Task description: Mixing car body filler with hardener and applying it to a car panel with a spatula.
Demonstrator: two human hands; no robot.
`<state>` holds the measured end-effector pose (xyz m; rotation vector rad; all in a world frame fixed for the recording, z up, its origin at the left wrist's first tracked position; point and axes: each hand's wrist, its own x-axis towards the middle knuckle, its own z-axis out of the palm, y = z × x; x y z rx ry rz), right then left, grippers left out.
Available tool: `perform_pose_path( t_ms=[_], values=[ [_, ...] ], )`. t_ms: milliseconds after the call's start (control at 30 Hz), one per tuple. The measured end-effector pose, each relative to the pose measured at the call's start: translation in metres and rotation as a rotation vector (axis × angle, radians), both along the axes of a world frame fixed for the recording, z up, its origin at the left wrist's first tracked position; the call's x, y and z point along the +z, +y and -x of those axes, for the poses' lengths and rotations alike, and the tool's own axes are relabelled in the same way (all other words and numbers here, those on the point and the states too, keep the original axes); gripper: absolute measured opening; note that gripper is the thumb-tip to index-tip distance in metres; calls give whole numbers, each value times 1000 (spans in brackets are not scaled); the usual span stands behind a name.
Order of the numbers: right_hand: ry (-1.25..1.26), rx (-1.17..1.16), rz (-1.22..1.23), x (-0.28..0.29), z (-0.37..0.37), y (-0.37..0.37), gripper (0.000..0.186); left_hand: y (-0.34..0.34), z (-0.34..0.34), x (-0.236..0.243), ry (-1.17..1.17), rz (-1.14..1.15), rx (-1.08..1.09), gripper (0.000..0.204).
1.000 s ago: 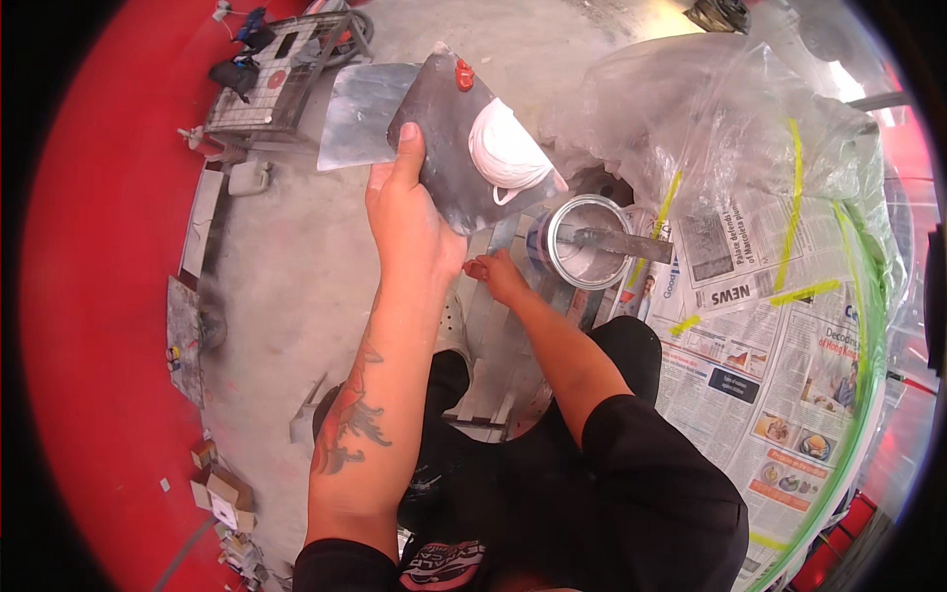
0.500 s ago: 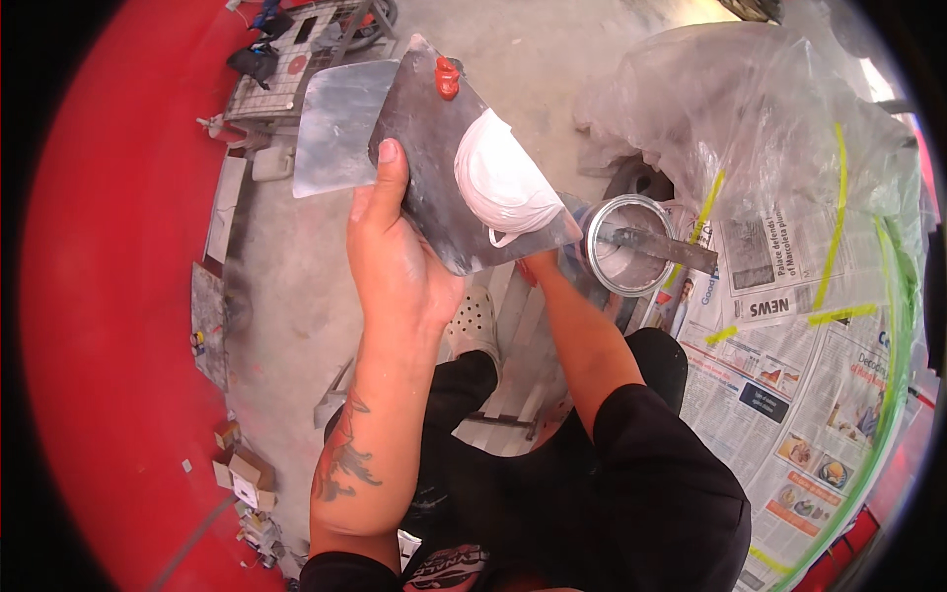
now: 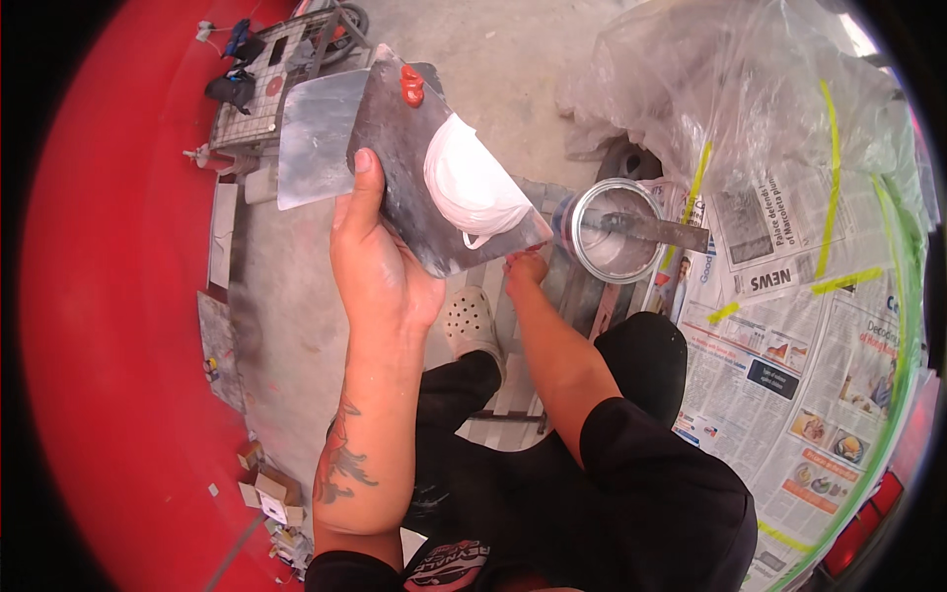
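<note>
My left hand point(image 3: 373, 237) is closed on stacked flat metal plates, with a dark board point(image 3: 380, 168) on top and a lighter grey plate point(image 3: 314, 128) behind it. The board carries a large mound of white paste point(image 3: 472, 176) and a small red blob of paste point(image 3: 411, 85). My right hand point(image 3: 525, 269) is below the board's right corner, fingers curled and partly hidden; what they hold is unclear. Just right of it stands an open metal can point(image 3: 607, 252) of pale material, with a wide metal scraper point(image 3: 674, 235) lying across its top.
Newspaper point(image 3: 730, 395) and plastic sheeting point(image 3: 710, 89) with yellow and green tape cover a bulky object on the right. A slatted platform point(image 3: 572, 326) lies below the can. A grid-topped cart point(image 3: 266, 99) is at upper left; boxes point(image 3: 271, 493) line the red surface at left.
My left hand has moved left and lower with the loaded board. My right hand has shifted right, near the can, and is partly behind the board.
</note>
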<state>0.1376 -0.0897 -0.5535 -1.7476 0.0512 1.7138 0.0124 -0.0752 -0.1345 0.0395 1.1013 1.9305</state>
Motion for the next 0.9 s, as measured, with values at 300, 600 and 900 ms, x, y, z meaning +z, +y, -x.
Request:
perform_pose_path(
  t_ms=[300,600,900],
  values=[
    [-495,824,-122,64,-51,-63,16,16,-3,10,-98,-8,-19,35],
    [-1042,2130,-571,399,-254,-71,47,-39,-82,123,-318,280,-470,37],
    [-402,1171,-385,681,-394,-178,44,-77,-224,354,-387,285,-1081,39]
  ],
)
